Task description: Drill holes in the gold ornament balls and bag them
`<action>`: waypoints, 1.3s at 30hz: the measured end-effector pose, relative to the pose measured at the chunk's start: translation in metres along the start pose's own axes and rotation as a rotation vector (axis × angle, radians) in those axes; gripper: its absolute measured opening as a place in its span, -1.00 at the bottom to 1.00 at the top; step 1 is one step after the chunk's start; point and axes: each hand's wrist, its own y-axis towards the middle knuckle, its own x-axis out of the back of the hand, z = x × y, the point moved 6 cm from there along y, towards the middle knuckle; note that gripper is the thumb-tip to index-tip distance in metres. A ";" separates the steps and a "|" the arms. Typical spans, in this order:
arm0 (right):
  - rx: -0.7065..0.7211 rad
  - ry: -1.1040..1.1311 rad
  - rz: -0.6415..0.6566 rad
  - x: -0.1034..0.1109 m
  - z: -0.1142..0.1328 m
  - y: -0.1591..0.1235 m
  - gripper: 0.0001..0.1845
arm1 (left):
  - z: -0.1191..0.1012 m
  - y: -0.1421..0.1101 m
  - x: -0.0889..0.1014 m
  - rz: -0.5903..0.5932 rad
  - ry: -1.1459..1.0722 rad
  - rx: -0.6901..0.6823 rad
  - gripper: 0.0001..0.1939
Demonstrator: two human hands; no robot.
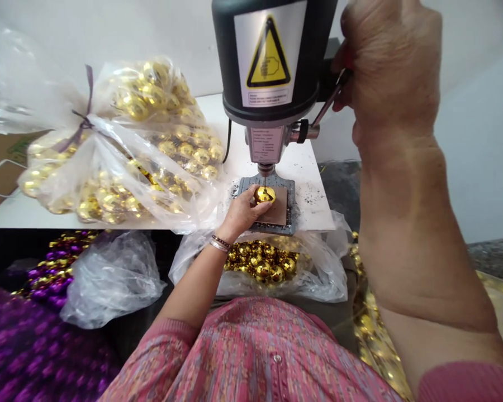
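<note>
My left hand (243, 212) grips a shiny gold ball (265, 194) between thumb and fingers. The ball rests on a brown square board (279, 211) on the grey base (290, 190) of a drill press (272, 61). Straight above it is the thin drill bit (265, 181), its tip at or very near the ball's top; whether it has entered I cannot tell. Up at the right, my right hand (392, 61) is closed around the feed lever (329, 103) of the press, the grip mostly hidden by the fingers.
A tied clear bag of gold balls (151, 162) fills the left of the white table (314, 167). Dark shavings lie around the base. Below the front edge, an open plastic bag (322, 273) holds gold balls. Purple and gold beads (52, 273) and a crumpled bag (113, 279) are at left.
</note>
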 end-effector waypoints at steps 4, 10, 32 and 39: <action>0.039 -0.070 -0.067 0.011 0.006 -0.035 -0.70 | 0.004 0.002 -0.004 -0.010 -0.008 -0.015 -0.55; 0.371 -0.215 -0.095 0.020 0.000 -0.104 -0.84 | 0.008 0.004 -0.006 -0.009 -0.033 0.000 -0.45; 0.548 -0.418 -0.352 0.012 -0.042 -0.142 -0.69 | 0.012 0.006 -0.011 -0.012 -0.007 -0.003 -0.36; 0.590 -0.357 -0.331 0.008 -0.049 -0.152 -0.69 | 0.008 0.002 -0.009 -0.015 -0.007 -0.019 -0.51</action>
